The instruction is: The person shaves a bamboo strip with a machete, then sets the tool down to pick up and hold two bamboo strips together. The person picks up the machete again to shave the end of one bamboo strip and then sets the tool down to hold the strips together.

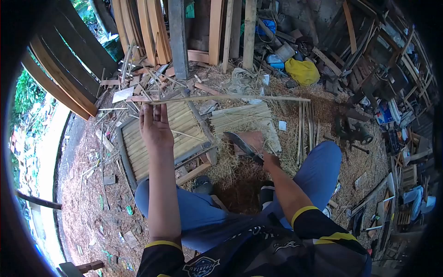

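My left hand (154, 124) is raised at the left, its fingers closed on one end of a long thin bamboo strip (226, 97). The strip runs level to the right, over the work area. My right hand (271, 163) grips the dark handle of a large knife (243, 145), whose curved blade points up and left. Under the blade lies a reddish block (253, 141). Beyond it a row of split bamboo strips (242, 117) rests on the ground. To the left is a bamboo-slat panel (152, 138) with a dark frame, partly hidden behind my left forearm.
Several long thin strips (305, 129) lie on the right. A yellow bag (302, 71) sits among clutter at the back. Wooden boards (143, 27) and posts (179, 41) stand behind. A metal tool (353, 131) is at the right. Shavings (83, 161) and scraps cover the ground.
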Motion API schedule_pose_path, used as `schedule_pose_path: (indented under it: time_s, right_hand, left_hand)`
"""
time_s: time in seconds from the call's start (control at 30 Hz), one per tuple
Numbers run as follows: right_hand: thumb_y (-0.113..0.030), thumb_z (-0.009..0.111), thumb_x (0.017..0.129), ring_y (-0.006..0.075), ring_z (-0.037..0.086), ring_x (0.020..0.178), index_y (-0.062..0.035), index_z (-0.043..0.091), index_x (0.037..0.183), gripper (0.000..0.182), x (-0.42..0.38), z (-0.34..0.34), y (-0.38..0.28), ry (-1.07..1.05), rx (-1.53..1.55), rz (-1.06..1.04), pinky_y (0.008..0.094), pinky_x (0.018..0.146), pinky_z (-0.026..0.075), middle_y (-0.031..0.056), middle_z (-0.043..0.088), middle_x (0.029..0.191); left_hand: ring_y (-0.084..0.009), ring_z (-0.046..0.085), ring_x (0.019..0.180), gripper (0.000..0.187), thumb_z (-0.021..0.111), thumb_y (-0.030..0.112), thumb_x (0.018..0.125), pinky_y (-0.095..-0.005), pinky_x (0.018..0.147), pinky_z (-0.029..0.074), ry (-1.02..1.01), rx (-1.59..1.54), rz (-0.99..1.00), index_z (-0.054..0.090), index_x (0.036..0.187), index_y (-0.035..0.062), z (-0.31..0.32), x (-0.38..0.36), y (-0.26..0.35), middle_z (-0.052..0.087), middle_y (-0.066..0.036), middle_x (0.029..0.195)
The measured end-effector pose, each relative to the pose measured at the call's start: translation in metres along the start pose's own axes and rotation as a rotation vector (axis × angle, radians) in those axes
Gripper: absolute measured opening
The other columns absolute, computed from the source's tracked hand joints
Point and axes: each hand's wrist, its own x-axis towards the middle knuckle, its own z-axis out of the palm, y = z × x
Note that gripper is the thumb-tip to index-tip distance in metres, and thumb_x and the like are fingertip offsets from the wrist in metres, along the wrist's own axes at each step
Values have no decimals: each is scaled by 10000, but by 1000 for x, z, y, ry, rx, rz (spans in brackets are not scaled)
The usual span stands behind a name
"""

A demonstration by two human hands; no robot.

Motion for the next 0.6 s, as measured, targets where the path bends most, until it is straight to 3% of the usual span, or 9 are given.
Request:
schedule_pose_path:
  time_s: [0.1,0.2,0.27,0.33,0.43,0.6]
  right_hand:
    - [-161,721,872,346,707,957,-106,558,1287,449,24,15,-5,337,214,-38,452,791,564,184,707,1004]
    - [-179,694,921,270,700,894,-53,615,1207,322,53,-6,-17,500,660,-242,386,774,557,146,708,998]
    - [-191,654,972,201,677,877,-21,660,1128,230,68,-29,-39,541,1184,-392,342,804,533,101,707,990]
    - [-217,576,1028,205,684,927,-23,625,1214,273,-11,-118,-82,349,1647,-360,359,863,533,85,702,1043]
    - [-243,528,1052,222,686,968,-26,570,1302,333,-52,-166,-94,295,1875,-747,394,909,536,104,687,1105]
    - [-276,485,1080,232,685,977,-21,529,1331,360,-78,-190,-97,377,1931,-814,392,888,550,128,677,1102]
  left_hand:
    - [-203,644,1096,241,600,149,1025,-338,1005,586,41,-38,-37,568,1214,3,-2,1,1,621,-92,1184]
    - [-224,641,1108,267,601,156,1027,-346,987,592,83,-69,-63,554,1235,-4,-5,0,0,615,-109,1212]
    - [-234,639,1110,273,609,158,1022,-359,1004,584,88,-80,-82,551,1234,-4,-10,0,-4,614,-113,1212]
    - [-248,640,1101,272,624,153,1013,-374,1015,577,95,-56,-84,549,1223,-3,-10,-6,-6,614,-116,1208]
    - [-262,640,1085,254,645,140,998,-390,1018,576,100,-26,-97,547,1188,2,-13,-15,-9,616,-116,1186]
    - [-263,642,1059,203,664,122,984,-403,1003,586,160,-3,-155,544,1112,20,-37,-17,-21,620,-108,1117]
